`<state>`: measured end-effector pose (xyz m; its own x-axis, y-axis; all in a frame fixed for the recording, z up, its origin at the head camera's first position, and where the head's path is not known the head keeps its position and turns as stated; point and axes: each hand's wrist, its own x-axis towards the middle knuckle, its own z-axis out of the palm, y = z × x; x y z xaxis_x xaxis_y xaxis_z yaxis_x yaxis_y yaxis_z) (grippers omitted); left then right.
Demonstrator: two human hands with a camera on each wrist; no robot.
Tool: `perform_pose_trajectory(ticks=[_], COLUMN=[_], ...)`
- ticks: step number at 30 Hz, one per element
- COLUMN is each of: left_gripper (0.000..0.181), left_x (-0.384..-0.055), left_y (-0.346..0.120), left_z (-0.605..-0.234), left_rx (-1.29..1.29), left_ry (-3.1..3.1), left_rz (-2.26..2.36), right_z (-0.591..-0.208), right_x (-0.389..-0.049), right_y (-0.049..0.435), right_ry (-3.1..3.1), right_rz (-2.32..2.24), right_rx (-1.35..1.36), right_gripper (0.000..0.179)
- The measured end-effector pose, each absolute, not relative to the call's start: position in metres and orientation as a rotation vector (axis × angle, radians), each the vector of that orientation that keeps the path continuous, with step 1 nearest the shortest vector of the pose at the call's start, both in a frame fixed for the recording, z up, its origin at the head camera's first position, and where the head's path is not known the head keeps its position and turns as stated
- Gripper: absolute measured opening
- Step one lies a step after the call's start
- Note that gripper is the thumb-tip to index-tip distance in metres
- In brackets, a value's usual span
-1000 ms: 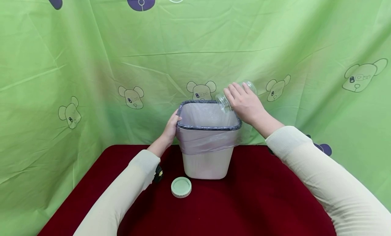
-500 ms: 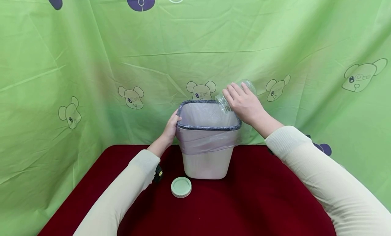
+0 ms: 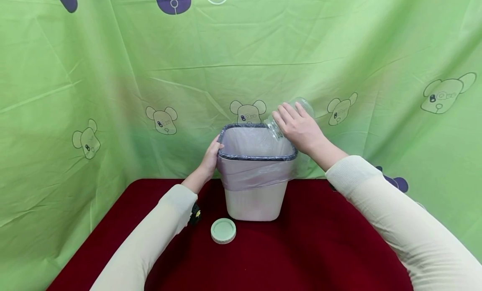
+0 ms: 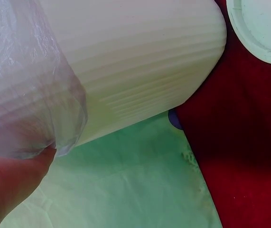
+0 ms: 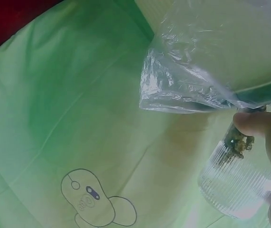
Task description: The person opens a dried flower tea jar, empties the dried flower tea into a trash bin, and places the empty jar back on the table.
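Note:
My right hand (image 3: 301,130) holds a clear ribbed glass jar (image 5: 237,183), tilted with its mouth down over the right rim of a trash bin (image 3: 254,205). In the right wrist view, dark brown bits (image 5: 239,142) sit inside the jar near the thumb. The cream bin stands upright, and a thin translucent bag (image 3: 260,176) lines it and hangs over its dark rim. At the left side of that rim, my left hand (image 3: 211,157) grips the bin, its thumb at the edge. A pale green round lid (image 3: 224,231) lies on the table before the bin.
Dark red cloth (image 3: 320,249) covers the table. Behind and at both sides hangs a green curtain (image 3: 211,73) printed with cartoon heads, close behind the bin.
The jar and right hand have shifted slightly left, and the jar's base has risen a little. The left hand, bin and lid have stayed in place.

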<state>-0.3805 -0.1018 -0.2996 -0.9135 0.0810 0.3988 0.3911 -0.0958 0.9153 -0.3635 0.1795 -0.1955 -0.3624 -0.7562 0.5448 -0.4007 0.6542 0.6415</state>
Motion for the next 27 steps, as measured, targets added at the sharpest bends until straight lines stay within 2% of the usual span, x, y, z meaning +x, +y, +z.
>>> perform_pose_trajectory(ticks=[27], left_gripper=[0.07], left_x=[-0.3796], left_y=[-0.1015], left_z=[-0.2992], left_rx=[-0.53], left_ry=[-1.935], left_rz=[-2.13], right_z=[-0.1985], right_x=[-0.3671], right_y=[0.181], right_ry=[-1.88], right_rz=[-0.577], right_rx=[0.937], right_gripper=[0.042])
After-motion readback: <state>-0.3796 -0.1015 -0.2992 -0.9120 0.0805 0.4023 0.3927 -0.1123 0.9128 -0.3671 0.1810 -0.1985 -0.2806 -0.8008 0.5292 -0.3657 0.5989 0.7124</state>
